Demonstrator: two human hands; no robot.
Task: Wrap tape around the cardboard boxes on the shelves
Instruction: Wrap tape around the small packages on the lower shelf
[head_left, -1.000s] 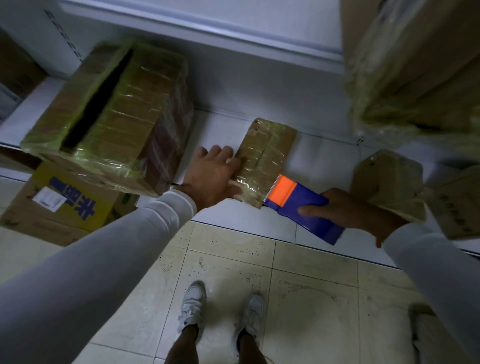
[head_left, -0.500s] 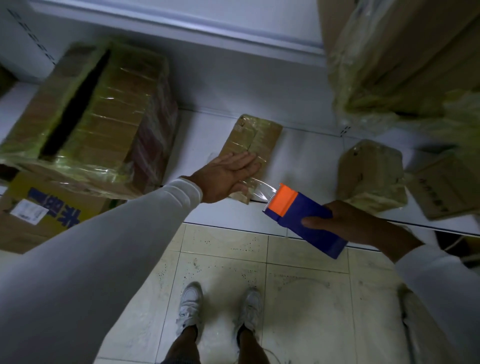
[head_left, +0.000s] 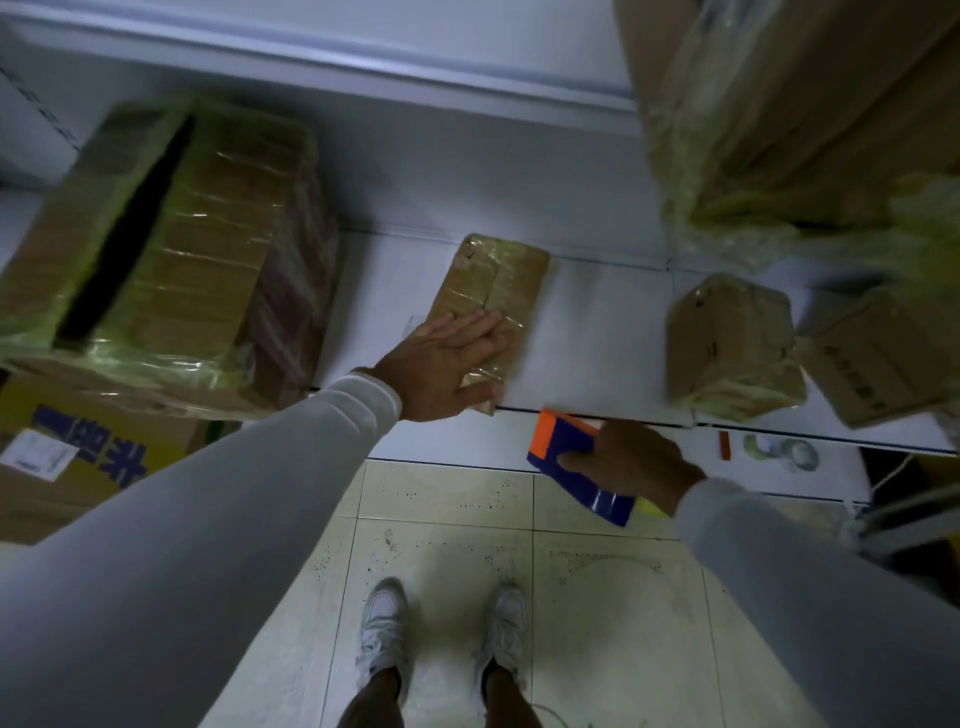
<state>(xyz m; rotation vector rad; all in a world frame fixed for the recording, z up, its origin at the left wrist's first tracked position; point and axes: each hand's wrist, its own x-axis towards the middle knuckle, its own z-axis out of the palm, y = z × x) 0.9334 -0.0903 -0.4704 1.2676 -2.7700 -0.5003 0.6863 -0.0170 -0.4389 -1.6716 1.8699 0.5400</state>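
left hand (head_left: 447, 358) flat on box (head_left: 493, 291)

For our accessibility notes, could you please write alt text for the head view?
A person's left hand presses flat on a small taped cardboard box on a white shelf, while the right hand holds a blue and orange tape dispenser just below the shelf's edge. Larger wrapped boxes sit alongside.

Blue-and-orange tape dispenser (head_left: 569, 457); brown flat box (head_left: 491, 291).
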